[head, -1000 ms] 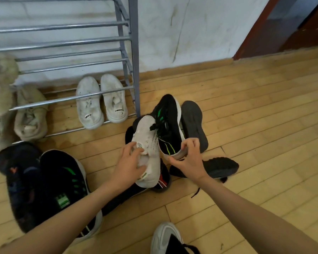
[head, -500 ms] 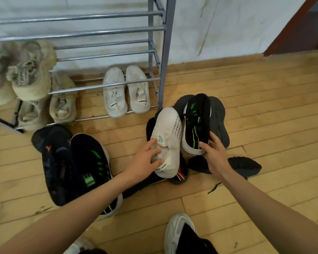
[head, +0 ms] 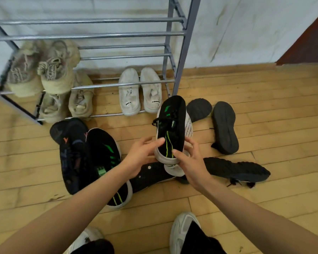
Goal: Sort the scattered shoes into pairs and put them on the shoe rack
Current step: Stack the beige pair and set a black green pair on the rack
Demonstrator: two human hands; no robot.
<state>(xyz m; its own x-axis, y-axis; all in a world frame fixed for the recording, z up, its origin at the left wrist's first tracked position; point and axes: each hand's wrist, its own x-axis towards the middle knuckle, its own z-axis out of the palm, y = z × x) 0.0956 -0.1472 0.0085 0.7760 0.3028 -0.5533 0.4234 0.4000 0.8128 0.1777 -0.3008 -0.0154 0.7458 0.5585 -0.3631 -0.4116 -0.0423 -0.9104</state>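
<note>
I hold a black sneaker with green marks and a white sole (head: 171,129) above the floor, toe pointing at the rack. My left hand (head: 141,154) grips its heel from the left and my right hand (head: 189,162) from the right. A white knit shoe (head: 189,125) lies pressed under it between my hands, mostly hidden. The matching black and green sneaker (head: 108,162) lies on the floor to the left. The grey metal shoe rack (head: 182,52) stands against the wall.
The rack's bottom tier holds a white pair (head: 128,92) and beige shoes (head: 81,96); another beige pair (head: 50,70) sits one tier up. On the floor lie a dark shoe with orange marks (head: 70,153), two dark grey shoes sole-up (head: 224,127) and a black shoe on its side (head: 237,169).
The black and green sneaker has been lifted and laid over the white knit shoe, and both hands have closed in around the two. The view has shifted left and closer.
</note>
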